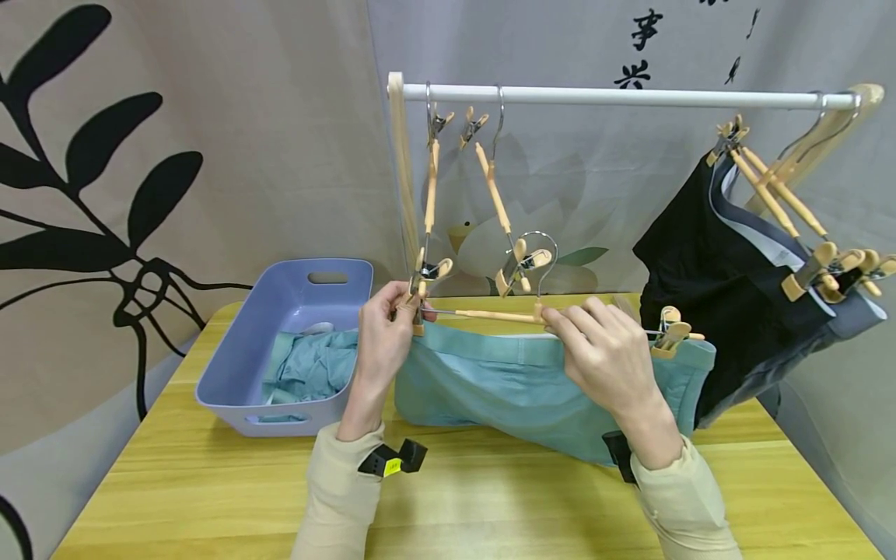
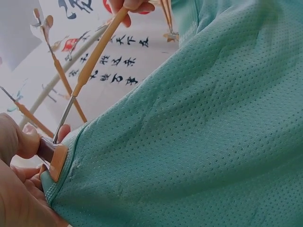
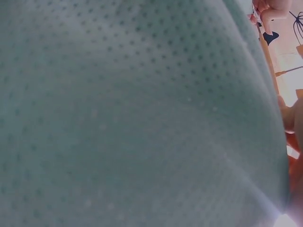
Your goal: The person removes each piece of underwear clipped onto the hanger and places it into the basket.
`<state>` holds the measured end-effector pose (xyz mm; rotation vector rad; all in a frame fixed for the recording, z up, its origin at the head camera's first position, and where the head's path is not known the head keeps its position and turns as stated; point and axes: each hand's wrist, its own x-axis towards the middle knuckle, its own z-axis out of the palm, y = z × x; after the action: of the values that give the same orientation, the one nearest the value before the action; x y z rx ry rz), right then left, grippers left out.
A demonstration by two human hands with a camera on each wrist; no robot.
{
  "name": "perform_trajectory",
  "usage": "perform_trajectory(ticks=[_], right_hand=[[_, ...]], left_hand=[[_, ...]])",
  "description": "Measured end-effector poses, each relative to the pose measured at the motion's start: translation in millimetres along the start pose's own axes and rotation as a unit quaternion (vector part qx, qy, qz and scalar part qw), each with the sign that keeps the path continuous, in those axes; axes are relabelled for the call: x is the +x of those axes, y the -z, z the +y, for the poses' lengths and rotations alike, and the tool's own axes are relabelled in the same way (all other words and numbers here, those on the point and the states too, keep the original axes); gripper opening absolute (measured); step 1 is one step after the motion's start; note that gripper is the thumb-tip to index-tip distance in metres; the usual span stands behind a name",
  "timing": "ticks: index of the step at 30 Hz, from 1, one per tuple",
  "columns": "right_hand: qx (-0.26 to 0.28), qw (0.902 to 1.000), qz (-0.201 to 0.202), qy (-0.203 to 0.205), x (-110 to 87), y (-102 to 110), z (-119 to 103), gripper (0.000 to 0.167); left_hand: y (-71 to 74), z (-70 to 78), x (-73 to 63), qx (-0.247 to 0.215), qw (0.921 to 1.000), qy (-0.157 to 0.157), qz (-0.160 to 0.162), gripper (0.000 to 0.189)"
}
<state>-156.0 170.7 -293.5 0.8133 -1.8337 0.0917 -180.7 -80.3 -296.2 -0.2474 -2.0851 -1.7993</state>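
Teal shorts (image 1: 490,373) of dotted mesh hang by the waistband from a wooden clip hanger (image 1: 493,316), held just above the table. At the hanger's left end, my left hand (image 1: 386,330) pinches a wooden clip (image 2: 58,163), which sits over the waistband corner in the left wrist view. My right hand (image 1: 605,358) grips the hanger's bar beside its metal hook (image 1: 549,260). The right-end clip (image 1: 670,338) is on the waistband's other side. Mesh cloth (image 3: 142,118) fills most of the right wrist view and hides much of the right hand there.
A blue-purple basket (image 1: 231,389) at the left holds more teal cloth (image 1: 315,365). Behind stands a rack with a white rail (image 1: 616,96). Two clip hangers without clothes hang at its left; dark shorts (image 1: 700,288) hang at its right. The wooden table (image 1: 490,513) lies underneath.
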Motion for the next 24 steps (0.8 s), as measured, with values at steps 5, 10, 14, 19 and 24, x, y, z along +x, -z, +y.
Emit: perform_trajectory(ticks=[5,10,14,19,24], right_hand=[[0.001,1.0000,-0.003,0.000,0.2,0.3,-0.2,0.022],[0.002,1.0000,-0.001,0.003,0.5,0.4,-0.2,0.022],[0.003,1.0000,-0.002,0.003,0.4,0.6,-0.1,0.022],[0.004,1.0000,-0.007,0.000,0.1,1.1,-0.3,0.024],[0.004,1.0000,-0.003,0.002,0.4,1.4,-0.4,0.023]], left_hand=[[-0.1,-1.1,0.2,-0.004,1.0000,-0.006,0.002,0.015],[0.2,-0.3,-0.2,0.005,1.0000,-0.004,0.005,0.016],[-0.1,0.2,-0.5,0.003,1.0000,-0.005,0.007,0.016],[-0.6,-0.3,-0.7,-0.001,0.9998,-0.015,0.013,0.014],[-0.3,-0.1,-0.9,0.001,0.9998,-0.013,0.013,0.014]])
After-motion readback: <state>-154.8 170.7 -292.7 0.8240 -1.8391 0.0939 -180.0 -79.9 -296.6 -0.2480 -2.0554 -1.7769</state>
